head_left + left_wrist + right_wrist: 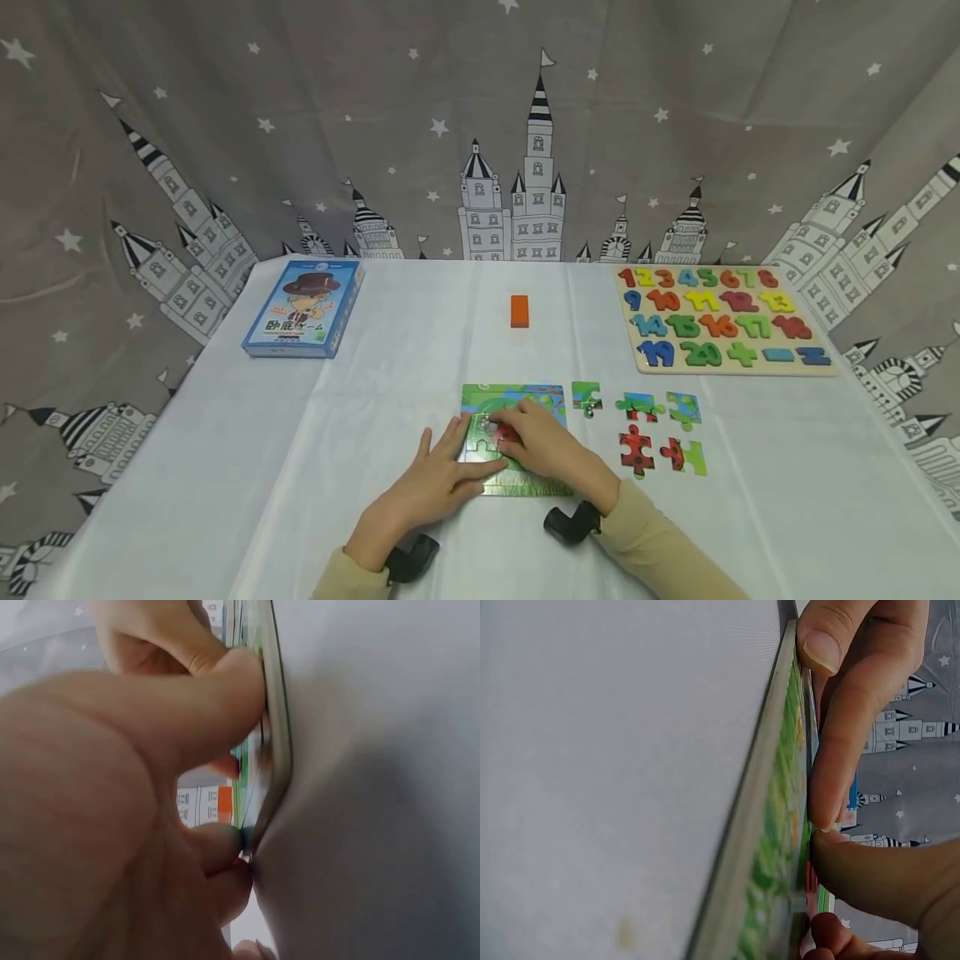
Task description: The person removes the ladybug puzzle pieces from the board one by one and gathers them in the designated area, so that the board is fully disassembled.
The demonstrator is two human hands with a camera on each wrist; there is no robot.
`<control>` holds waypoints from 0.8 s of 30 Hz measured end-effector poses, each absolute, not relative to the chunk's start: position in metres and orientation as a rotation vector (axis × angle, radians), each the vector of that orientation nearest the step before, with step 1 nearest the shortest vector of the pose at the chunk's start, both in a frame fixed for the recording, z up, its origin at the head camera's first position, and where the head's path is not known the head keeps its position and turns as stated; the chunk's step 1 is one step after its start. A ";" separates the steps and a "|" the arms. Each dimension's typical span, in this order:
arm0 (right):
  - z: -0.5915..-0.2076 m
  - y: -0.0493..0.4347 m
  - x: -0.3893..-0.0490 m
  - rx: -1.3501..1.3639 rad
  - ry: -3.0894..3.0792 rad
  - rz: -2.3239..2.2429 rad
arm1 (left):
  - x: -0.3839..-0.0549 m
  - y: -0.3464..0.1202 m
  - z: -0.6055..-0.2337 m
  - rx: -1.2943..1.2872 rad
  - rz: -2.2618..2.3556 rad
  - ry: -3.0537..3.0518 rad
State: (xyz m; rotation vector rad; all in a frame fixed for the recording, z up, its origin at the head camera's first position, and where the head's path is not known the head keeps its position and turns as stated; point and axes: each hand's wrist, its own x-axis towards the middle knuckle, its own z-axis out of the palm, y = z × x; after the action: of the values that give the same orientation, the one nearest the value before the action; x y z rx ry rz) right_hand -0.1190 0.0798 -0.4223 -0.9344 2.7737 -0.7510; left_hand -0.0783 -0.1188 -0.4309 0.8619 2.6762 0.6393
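A jigsaw board (525, 487) with a green, grassy picture lies on the white table in front of me. My left hand (431, 483) rests with spread fingers on its left side, the thumb reaching over its lower part. My right hand (543, 446) is over the board's middle, thumb and fingertips about a red puzzle piece (508, 433); the fingers partly hide it. Both hands meet at the board's edge (742, 877) in the right wrist view. Right of the board lie several loose pieces, among them a red one (637, 450) and a green one (586, 397).
A blue game box (300, 308) stands at the back left. An orange block (520, 312) lies behind the board. At the back right is a wooden number puzzle (738, 360) with coloured numerals. A grey curtain (375, 83) printed with castles hangs behind the table.
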 end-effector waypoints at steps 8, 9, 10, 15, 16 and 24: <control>-0.423 0.076 -0.121 -0.865 2.792 -0.808 | -0.081 -0.127 -0.427 0.887 0.724 2.625; -0.422 0.076 -0.121 -0.853 2.791 -0.827 | -0.081 -0.128 -0.426 0.889 0.743 2.617; -0.422 0.076 -0.121 -0.843 2.792 -0.846 | -0.081 -0.129 -0.426 0.890 0.759 2.609; -0.421 0.075 -0.120 -0.784 2.806 -0.931 | -0.082 -0.131 -0.424 0.877 0.797 2.579; -0.421 0.075 -0.120 -0.776 2.811 -0.937 | -0.082 -0.131 -0.424 0.874 0.794 2.579; -0.420 0.077 -0.119 -0.768 2.767 -1.028 | -0.081 -0.130 -0.424 0.861 0.770 2.593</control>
State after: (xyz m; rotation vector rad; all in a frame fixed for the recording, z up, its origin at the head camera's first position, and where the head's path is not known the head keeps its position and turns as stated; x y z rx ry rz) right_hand -0.1189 0.0769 -0.4199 -0.7678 2.7674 -1.0281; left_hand -0.0805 -0.1303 -0.4244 0.8610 2.5929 0.7696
